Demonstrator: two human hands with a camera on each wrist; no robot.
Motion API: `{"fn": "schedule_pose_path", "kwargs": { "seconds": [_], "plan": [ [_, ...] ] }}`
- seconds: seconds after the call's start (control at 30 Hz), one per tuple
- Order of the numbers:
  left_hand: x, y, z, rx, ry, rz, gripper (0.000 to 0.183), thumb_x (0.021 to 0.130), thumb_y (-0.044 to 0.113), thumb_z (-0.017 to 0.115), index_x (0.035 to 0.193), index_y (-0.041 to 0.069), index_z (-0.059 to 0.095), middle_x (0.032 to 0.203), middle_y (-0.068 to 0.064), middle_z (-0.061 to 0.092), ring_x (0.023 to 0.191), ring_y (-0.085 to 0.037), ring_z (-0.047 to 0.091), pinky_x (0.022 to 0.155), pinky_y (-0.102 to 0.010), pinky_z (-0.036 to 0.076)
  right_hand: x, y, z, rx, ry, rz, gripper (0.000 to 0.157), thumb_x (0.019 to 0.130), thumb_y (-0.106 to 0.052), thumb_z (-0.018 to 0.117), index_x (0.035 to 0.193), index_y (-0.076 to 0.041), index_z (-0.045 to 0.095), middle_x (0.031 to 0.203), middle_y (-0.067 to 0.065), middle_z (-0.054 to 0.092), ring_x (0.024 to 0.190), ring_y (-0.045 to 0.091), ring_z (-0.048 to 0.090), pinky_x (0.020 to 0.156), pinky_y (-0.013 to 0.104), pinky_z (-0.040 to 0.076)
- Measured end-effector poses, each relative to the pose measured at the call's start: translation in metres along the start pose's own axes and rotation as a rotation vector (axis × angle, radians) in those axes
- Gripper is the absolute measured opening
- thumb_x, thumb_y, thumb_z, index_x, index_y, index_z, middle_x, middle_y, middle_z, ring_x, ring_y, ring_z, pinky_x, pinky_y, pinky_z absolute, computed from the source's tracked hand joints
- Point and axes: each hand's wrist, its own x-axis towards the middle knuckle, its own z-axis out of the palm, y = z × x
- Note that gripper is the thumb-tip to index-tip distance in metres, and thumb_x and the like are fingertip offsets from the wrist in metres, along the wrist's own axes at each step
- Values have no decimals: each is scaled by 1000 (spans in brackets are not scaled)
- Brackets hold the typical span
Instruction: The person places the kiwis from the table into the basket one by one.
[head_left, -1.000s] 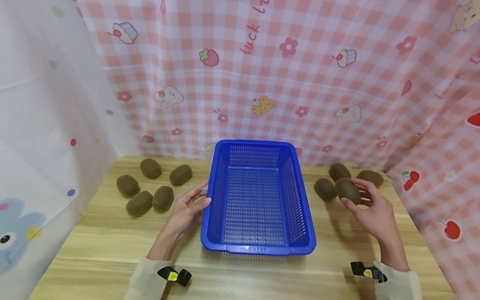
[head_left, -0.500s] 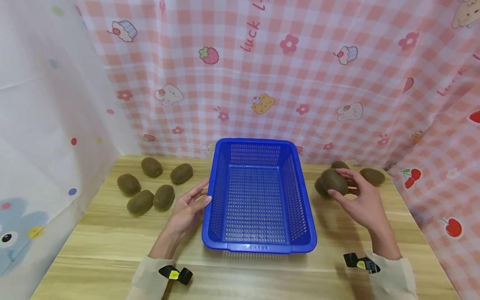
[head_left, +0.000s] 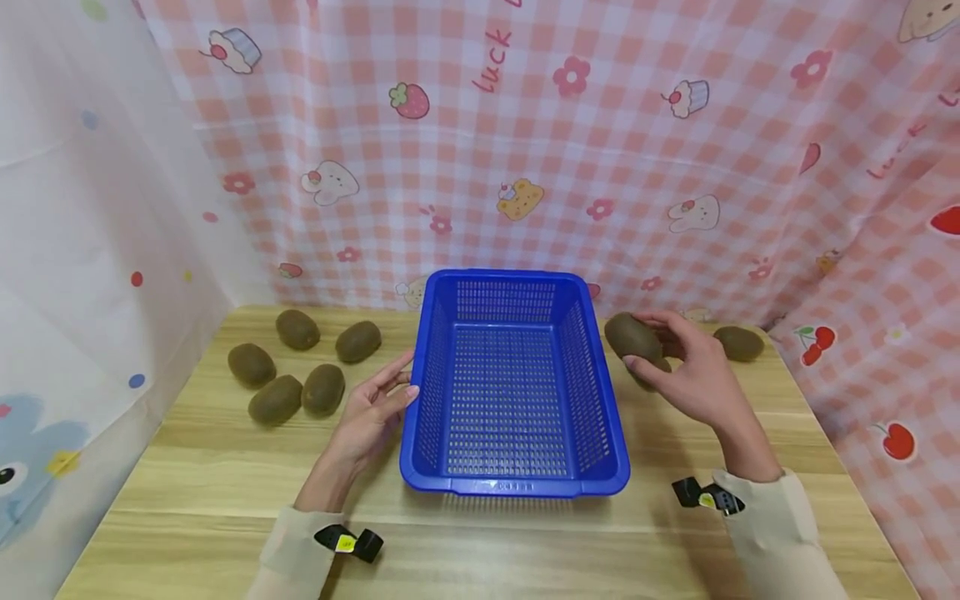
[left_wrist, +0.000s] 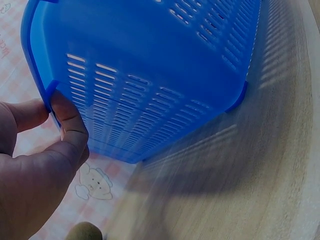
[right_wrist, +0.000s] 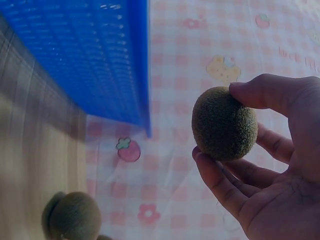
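Note:
A blue perforated plastic basket (head_left: 510, 400) stands mid-table with nothing in it. My left hand (head_left: 369, 417) pinches its left rim; in the left wrist view the thumb (left_wrist: 31, 114) and curled fingers meet at the edge. Just right of the basket, my right hand (head_left: 693, 371) holds a brown kiwi (head_left: 632, 336) between thumb and fingertips. That kiwi (right_wrist: 225, 124) is raised off the table in the right wrist view. Beneath it, another kiwi (right_wrist: 75, 217) lies on the wood, mostly hidden in the head view by the held one and the hand.
Several kiwis (head_left: 275, 401) lie loosely grouped on the table (head_left: 225, 492) left of the basket. One more kiwi (head_left: 738, 342) rests near the back right corner. A pink checked cloth (head_left: 480, 150) hangs behind, and a white cloth (head_left: 97, 208) at the left.
My right hand has lifted the kiwi from the right-hand group and moved it left toward the basket's right rim. The left hand keeps its hold on the basket.

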Motion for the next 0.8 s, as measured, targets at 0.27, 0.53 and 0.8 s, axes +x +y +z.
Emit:
{"fn": "schedule_pose_path", "kwargs": {
  "seconds": [0.27, 0.53, 0.8],
  "plan": [
    [0, 0, 1, -12, 11, -4, 64, 100, -3, 58, 159, 6, 36, 115, 1, 62, 92, -4, 67, 79, -19, 58, 14, -19, 3, -8, -60, -27, 53, 88, -14, 81, 137, -16, 62, 128, 7, 69, 107, 25, 68, 88, 16, 53],
    [0, 3, 0, -10, 20, -7, 63, 100, -2, 60, 159, 8, 38, 115, 0, 61, 93, -4, 66, 80, -18, 58, 32, -39, 12, -35, -163, -79, 55, 88, -18, 81, 139, -17, 61, 127, 6, 69, 102, 22, 69, 86, 43, 61],
    [-1, 1, 2, -26, 21, -7, 64, 99, -4, 59, 159, 6, 37, 113, 1, 61, 92, -4, 66, 79, -18, 58, 42, -55, 22, -13, -246, -123, 54, 87, -17, 82, 137, -16, 61, 125, 4, 69, 104, 23, 67, 89, 43, 59]
  ]
}}
